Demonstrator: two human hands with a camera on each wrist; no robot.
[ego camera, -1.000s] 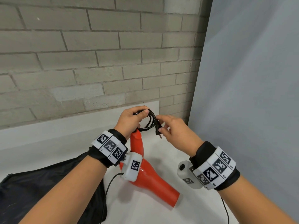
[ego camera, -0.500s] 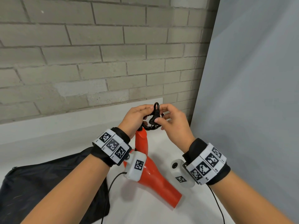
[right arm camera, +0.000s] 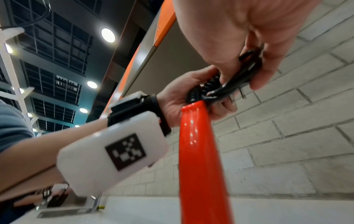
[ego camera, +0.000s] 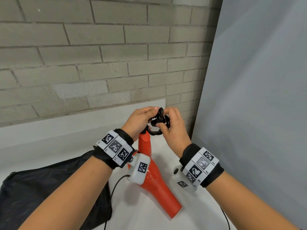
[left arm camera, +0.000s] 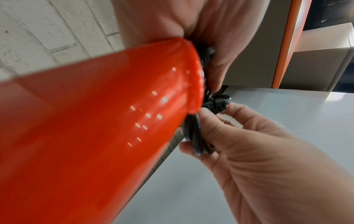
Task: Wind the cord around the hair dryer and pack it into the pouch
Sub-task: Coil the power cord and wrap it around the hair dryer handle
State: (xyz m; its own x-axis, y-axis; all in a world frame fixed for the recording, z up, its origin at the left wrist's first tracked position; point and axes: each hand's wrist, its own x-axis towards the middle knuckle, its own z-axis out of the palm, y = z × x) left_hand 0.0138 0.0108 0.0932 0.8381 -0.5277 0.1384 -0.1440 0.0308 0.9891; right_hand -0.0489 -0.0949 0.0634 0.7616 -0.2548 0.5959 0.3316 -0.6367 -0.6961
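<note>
An orange-red hair dryer (ego camera: 154,181) stands on its nozzle on the white table (ego camera: 49,140), handle pointing up. Its black cord (ego camera: 158,120) is bunched in loops at the handle's top end. My left hand (ego camera: 141,120) grips the cord bundle at the handle end (right arm camera: 193,106). My right hand (ego camera: 169,125) pinches the cord loops and plug (left arm camera: 216,104) from the right, thumb and fingers curled around them. The black pouch (ego camera: 49,193) lies flat on the table at the lower left, partly under my left forearm. In the left wrist view the dryer handle (left arm camera: 86,128) fills the frame.
A grey brick wall (ego camera: 83,63) stands right behind the table. A grey panel (ego camera: 257,97) closes off the right side. Thin black wrist-camera cables (ego camera: 114,190) hang from both wrists over the table.
Both hands have lifted a little and closed together on the cord bundle. The plug, held out to the right a second ago, is now tucked in against the loops.
</note>
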